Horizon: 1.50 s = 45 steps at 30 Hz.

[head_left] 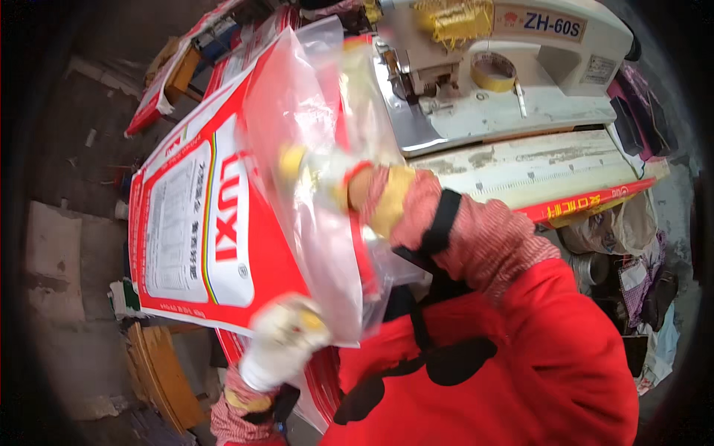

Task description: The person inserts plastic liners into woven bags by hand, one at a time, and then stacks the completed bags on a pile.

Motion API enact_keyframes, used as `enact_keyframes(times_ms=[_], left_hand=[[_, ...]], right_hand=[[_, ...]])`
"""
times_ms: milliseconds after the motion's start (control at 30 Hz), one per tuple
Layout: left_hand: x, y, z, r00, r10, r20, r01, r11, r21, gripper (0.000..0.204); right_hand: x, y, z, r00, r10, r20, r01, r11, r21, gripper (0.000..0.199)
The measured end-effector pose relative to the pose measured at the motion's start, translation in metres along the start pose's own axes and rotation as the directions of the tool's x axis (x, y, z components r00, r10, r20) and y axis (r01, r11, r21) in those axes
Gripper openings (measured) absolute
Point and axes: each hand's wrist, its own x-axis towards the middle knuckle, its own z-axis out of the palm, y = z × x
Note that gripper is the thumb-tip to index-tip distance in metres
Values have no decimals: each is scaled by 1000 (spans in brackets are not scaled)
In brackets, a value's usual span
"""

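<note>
A large red and white printed woven sack (286, 256) lies slanted in front of me, with a clear plastic liner (327, 293) sticking out along its right side. My left hand (286, 338), in a whitish glove with yellow patches, is closed on the sack's near edge. Over the liner, farther up, is my right hand (323, 175) in a similar glove. Motion smears its fingers, so whether they grip the liner is unclear. Both forearms wear red checked sleeve covers; a black band circles the right one.
A white industrial sewing machine (554, 67) stands at the back right, a tape roll (493, 72) on its bed. In front of it runs a worn white board (520, 167). More printed sacks (167, 89) lie behind on the left. A wooden piece (167, 372) is at lower left; cloth scraps (643, 282) lie at right.
</note>
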Motion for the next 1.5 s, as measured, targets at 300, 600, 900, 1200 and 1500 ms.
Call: enact_keyframes(times_ms=[300, 600, 900, 1200, 1500], left_hand=[[45, 24, -21, 746, 184, 640, -133, 983, -127, 7], [227, 74, -23, 923, 160, 350, -272, -374, 887, 33], [220, 69, -28, 757, 477, 446, -249, -421, 872, 7], [241, 59, -56, 795, 604, 59, 78, -198, 977, 20], [302, 101, -85, 830, 506, 234, 148, -604, 783, 9]], right_hand=[[50, 87, 78, 916, 196, -350, 20, 849, 529, 39], [-5, -40, -7, 965, 212, 154, -187, 969, -164, 32], [-12, 24, 15, 991, -104, 85, 108, 993, -43, 36], [-19, -23, 2, 939, 280, 198, -339, 678, 652, 45], [-9, -38, 31, 906, 183, 383, -233, 968, 89, 31]])
